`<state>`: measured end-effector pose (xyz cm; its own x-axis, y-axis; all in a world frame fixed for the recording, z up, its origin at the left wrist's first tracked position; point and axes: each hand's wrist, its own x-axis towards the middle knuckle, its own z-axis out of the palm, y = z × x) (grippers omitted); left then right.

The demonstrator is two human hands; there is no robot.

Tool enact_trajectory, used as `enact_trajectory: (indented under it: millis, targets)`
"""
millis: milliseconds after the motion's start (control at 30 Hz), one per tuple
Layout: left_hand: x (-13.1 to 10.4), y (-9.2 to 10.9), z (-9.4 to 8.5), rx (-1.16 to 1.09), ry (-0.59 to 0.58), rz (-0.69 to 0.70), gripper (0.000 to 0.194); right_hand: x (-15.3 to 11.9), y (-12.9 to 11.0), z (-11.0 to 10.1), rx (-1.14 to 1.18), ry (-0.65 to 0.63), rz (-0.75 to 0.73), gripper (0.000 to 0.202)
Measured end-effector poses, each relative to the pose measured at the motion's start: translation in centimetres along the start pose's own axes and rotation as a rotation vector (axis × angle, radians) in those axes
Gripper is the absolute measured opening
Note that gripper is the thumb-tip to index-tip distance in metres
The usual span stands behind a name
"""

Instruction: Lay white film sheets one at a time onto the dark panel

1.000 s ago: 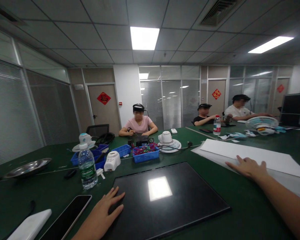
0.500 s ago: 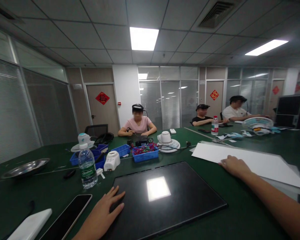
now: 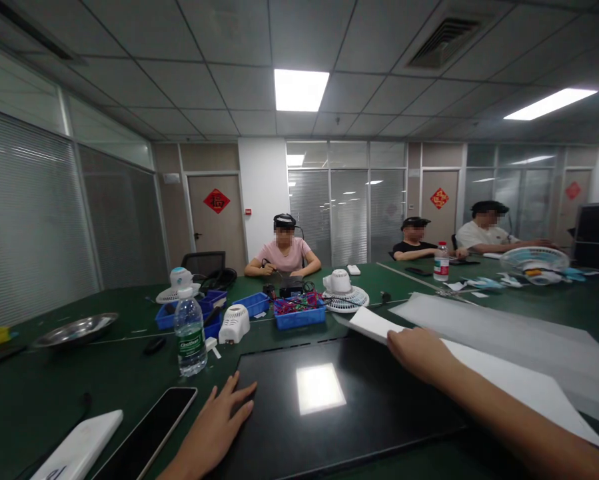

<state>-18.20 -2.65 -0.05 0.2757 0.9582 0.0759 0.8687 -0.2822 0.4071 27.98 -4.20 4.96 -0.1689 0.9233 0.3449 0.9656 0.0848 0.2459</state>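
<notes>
A flat black panel (image 3: 279, 427), like a bare display screen, lies in front of me with a ceiling light mirrored in it. My left hand (image 3: 222, 420) rests on its left edge, fingers spread. Over the panel's far right part, my right hand (image 3: 422, 353) grips the edge of a stiff white sheet (image 3: 524, 387). The sheet is lifted and tilted, and its near part runs behind my right forearm. Beyond it a translucent sheet (image 3: 484, 327) lies on the table.
Left of the panel are a phone (image 3: 149, 433), a white slab-shaped device (image 3: 82, 443) and a water bottle (image 3: 190, 337). Blue trays (image 3: 299, 319), fan parts (image 3: 346, 300) and a metal dish (image 3: 76, 331) stand farther off. Several people sit across the green table.
My right hand has moved left with the white sheet, off the translucent sheet and over the panel. My left hand stays on the panel's edge. The view has shifted slightly.
</notes>
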Motion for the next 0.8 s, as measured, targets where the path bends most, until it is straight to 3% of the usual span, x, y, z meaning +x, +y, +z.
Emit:
enact_trajectory:
  millis: [133, 200, 300, 400, 500, 600, 700, 800]
  targets:
    - [0.1, -0.3, 0.5, -0.075, 0.051, -0.01, 0.065, -3.2, -9.8, -0.7, 0.038, 0.004, -0.277, 0.015]
    - [0.1, -0.3, 0.7, -0.102, 0.061, -0.016, 0.069, -4.8, -13.6, -0.1, 0.03, 0.092, -0.491, 0.01]
    - [0.1, -0.2, 0.7, -0.055, 0.038, -0.002, 0.071, -6.3, -16.7, 0.9, 0.023, 0.3, -0.705, 0.021]
    - [0.1, -0.2, 0.7, 0.025, 0.002, 0.014, 0.069, -6.4, -16.6, 0.5, 0.153, 0.309, -0.771, 0.018]
    - [0.0, -0.3, 0.7, 0.036, -0.008, 0.026, 0.061, -5.1, -13.3, -1.0, 0.372, 0.179, -0.645, 0.025]
    - [-0.2, -0.4, 0.9, 0.037, 0.006, 0.047, 0.054, -2.6, -6.4, -1.1, 0.388, 0.119, -0.294, 0.036]
    - [-0.1, -0.5, 1.2, 0.037, 0.032, 0.037, 0.051, -1.1, 2.8, 1.3, 0.302, 0.11, 0.021, 0.044]
    - [0.1, -0.4, 1.4, 0.039, 0.057, 0.02, 0.052, -2.1, 11.5, 5.0, 0.207, 0.048, 0.33, 0.048]
